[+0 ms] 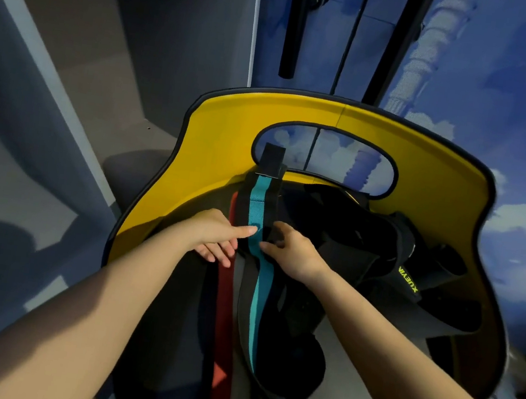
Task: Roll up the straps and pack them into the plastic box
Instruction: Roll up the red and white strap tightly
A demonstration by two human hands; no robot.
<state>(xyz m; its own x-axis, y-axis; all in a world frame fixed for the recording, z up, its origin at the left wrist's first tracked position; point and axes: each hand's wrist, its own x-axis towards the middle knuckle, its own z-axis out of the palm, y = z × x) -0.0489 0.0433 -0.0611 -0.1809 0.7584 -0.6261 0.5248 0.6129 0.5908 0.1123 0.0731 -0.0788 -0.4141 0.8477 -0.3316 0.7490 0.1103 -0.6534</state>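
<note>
The straps lie in a dark heap on the seat of a yellow chair [230, 134], whose black-edged back has an oval cut-out. The largest part of the heap is a tangle of black straps [367, 244] on the right side of the seat; one of them bears yellow-green lettering. A long black strap with a teal stripe [258, 205] runs from the cut-out down over the front of the seat, with a red strap [227, 302] just beside it on the left. The left hand [215, 240] rests straight fingers on the teal stripe, its grip apart. The right hand [292, 249] pinches the striped strap's right edge, its grip clamped on it.
</note>
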